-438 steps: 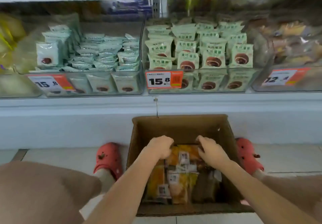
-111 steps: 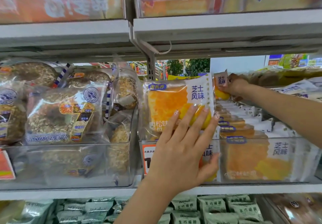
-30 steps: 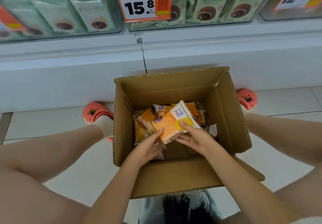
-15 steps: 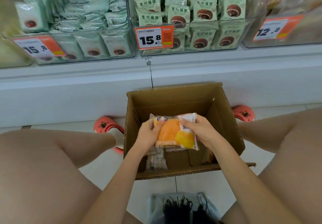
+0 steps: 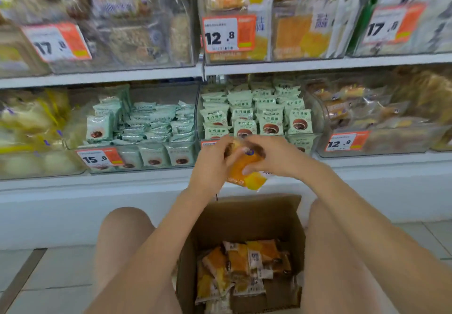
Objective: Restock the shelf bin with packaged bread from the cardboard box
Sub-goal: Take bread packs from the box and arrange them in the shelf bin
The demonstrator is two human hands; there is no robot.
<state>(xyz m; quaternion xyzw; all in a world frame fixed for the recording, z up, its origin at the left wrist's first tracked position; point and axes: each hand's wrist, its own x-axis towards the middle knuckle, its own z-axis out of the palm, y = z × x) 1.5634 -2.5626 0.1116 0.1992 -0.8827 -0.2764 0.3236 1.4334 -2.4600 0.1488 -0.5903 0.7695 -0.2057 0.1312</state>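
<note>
An orange-and-yellow bread packet [image 5: 245, 170] hangs in the air above the cardboard box [image 5: 247, 218], level with the lower shelf. My left hand [image 5: 212, 164] grips its left side and my right hand [image 5: 271, 156] grips its top right. The open box stands on the floor between my knees, with several more orange packets [image 5: 241, 268] lying in its bottom. On the upper shelf, right of centre, a clear bin [image 5: 274, 55] with a 12.8 price tag [image 5: 228, 33] holds the same orange bread packets.
The lower shelf holds clear bins of green snack packets [image 5: 254, 115] behind my hands, with a 15.8 tag [image 5: 99, 158]. Other bread bins flank the target bin on the upper shelf. A white shelf base [image 5: 73, 203] runs behind the box. My knees stand on either side of the box.
Both hands have lifted the bread packet out of the box and up to lower-shelf height. The view has tilted up, so the upper shelf now shows.
</note>
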